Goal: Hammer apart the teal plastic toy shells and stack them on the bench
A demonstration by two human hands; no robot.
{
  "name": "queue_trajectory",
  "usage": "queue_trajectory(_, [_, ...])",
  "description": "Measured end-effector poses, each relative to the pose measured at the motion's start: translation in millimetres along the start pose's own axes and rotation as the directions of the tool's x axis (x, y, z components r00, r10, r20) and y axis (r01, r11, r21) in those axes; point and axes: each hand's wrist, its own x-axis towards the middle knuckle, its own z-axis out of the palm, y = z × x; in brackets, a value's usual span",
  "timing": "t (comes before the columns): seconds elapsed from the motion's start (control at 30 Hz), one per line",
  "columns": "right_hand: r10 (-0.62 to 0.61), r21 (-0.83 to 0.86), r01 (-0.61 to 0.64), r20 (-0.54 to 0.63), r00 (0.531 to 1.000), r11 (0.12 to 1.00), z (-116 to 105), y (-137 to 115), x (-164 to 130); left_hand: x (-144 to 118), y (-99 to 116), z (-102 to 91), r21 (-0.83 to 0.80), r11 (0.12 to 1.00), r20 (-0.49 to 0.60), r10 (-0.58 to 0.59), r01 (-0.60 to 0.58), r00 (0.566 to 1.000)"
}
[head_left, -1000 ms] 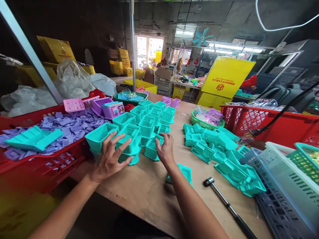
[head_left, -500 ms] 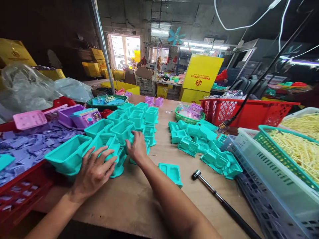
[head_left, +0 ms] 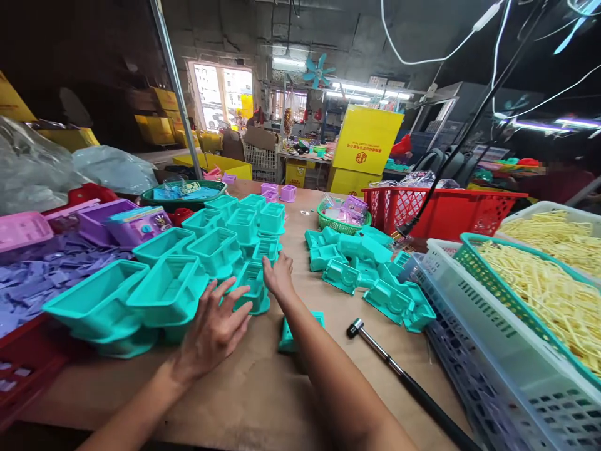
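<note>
A crowd of teal plastic shells (head_left: 206,250) stands open side up on the brown table (head_left: 263,401). My left hand (head_left: 213,332), fingers spread, rests against the nearest teal shell (head_left: 166,291). My right hand (head_left: 278,275) lies flat beside another teal shell (head_left: 251,285), fingers touching it. Neither hand grips anything. A single flat teal part (head_left: 287,332) lies under my right forearm. More teal parts (head_left: 370,275) are heaped to the right.
A small hammer (head_left: 399,376) lies at the right front. Baskets of pale yellow sticks (head_left: 549,282) stand at the right, behind them a red crate (head_left: 446,213). A red crate of purple pieces (head_left: 42,275) sits at the left. A green basket (head_left: 342,219) stands mid-table.
The view has swung right. My left hand has slid off the near shell's top to its right side. My right hand stays by the middle shells.
</note>
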Motion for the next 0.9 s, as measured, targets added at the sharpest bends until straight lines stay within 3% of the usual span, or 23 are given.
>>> queue_trajectory(0.17, [-0.116, -0.066, 0.119, 0.046, 0.992, 0.991, -10, -4, 25, 23, -25, -15.2, 0.135, 0.970, -0.054, -0.198, 0.203, 0.979])
queue_trajectory(0.3, [-0.228, -0.107, 0.240, 0.110, 0.967, 0.965, 2, -21, 38, 10, -47, -35.2, 0.271, 0.866, -0.092, -0.412, 0.421, 0.906])
queue_trajectory(0.37, [-0.258, -0.126, 0.276, 0.138, 0.956, 0.953, 12, -30, 48, -2, -50, -39.0, 0.311, 0.844, -0.026, -0.452, 0.437, 0.892])
queue_trajectory(0.47, [-0.308, -0.138, 0.332, 0.166, 0.937, 0.933, 29, -40, 68, -18, -52, -36.8, 0.278, 0.879, 0.072, -0.422, 0.388, 0.904])
queue_trajectory(0.67, [-0.463, -0.093, 0.490, 0.210, 0.861, 0.867, 45, -47, 102, -26, -63, -37.8, 0.204, 0.906, 0.079, -0.394, 0.372, 0.916])
queue_trajectory(0.8, [-0.458, -0.114, 0.478, 0.167, 0.873, 0.871, 34, -44, 98, -35, -62, -48.1, 0.180, 0.886, -0.071, -0.421, 0.427, 0.904])
queue_trajectory(0.9, [-0.419, -0.144, 0.438, 0.144, 0.897, 0.888, 18, -40, 78, -53, -58, -52.9, 0.175, 0.816, -0.248, -0.505, 0.551, 0.827])
